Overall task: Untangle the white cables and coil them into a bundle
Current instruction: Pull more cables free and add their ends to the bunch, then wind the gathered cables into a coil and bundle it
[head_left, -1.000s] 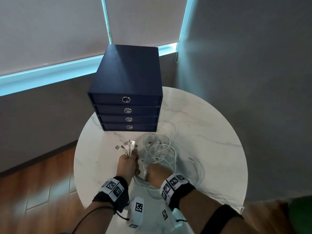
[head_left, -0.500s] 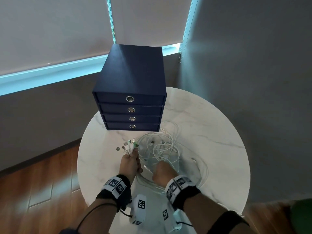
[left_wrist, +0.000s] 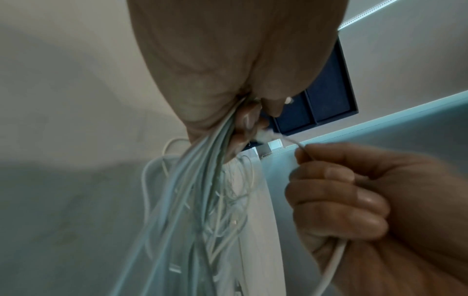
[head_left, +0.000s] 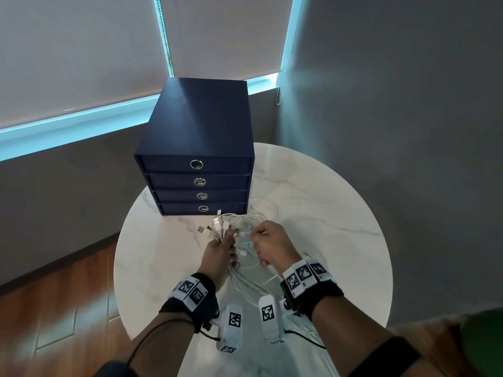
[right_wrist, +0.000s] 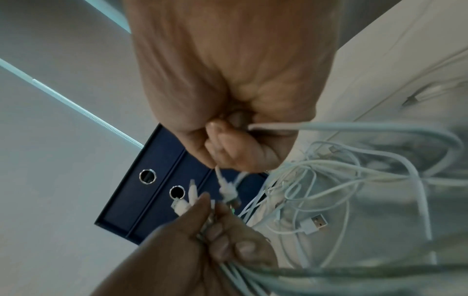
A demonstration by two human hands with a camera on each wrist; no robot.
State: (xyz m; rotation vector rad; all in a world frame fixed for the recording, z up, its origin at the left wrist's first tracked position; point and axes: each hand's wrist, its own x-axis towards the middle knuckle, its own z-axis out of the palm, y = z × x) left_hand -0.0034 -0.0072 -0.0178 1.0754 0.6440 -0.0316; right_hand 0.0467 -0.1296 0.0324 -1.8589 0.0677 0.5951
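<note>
My left hand point(head_left: 221, 247) grips several white cables point(left_wrist: 192, 180) in a fist, their USB plugs point(head_left: 217, 225) fanning out above it toward the drawer box. Below the fist the cables hang in a loose tangle point(right_wrist: 341, 180) onto the marble table point(head_left: 326, 213). My right hand point(head_left: 268, 240) is lifted beside the left and pinches one white cable point(left_wrist: 301, 147) just behind its plug, which points at the left fist. The same cable runs on through the right palm and out below point(left_wrist: 331, 266). A loose USB plug point(right_wrist: 315, 223) lies in the tangle.
A dark blue box of drawers point(head_left: 197, 159) with ring pulls stands at the table's far edge, just beyond the plugs. The round table's rim point(head_left: 119, 281) drops to a wooden floor on the left. Grey walls and window blinds lie behind.
My right hand has risen from the tangle near the table and moved up beside the left fist, now pinching a single cable end. The left hand still grips the plug bundle.
</note>
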